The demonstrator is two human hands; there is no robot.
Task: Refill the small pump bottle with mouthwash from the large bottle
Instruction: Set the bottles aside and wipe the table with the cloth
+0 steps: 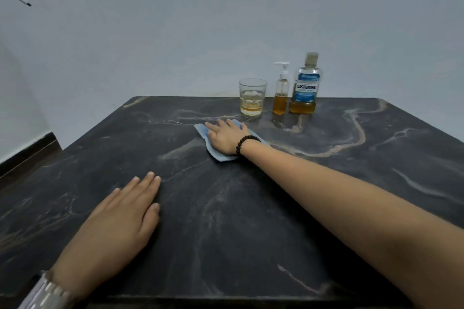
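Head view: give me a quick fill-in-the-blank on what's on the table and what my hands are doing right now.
1. The right hand presses flat on a blue ____.
2. The pump bottle stands between the large bottle and the ____.
3. The left hand lies flat on the ____.
4. The large bottle's cap is ____.

Missing words: cloth; glass; table; on

Both hands (pixel 118 218) (pixel 226 137) flat, palms down
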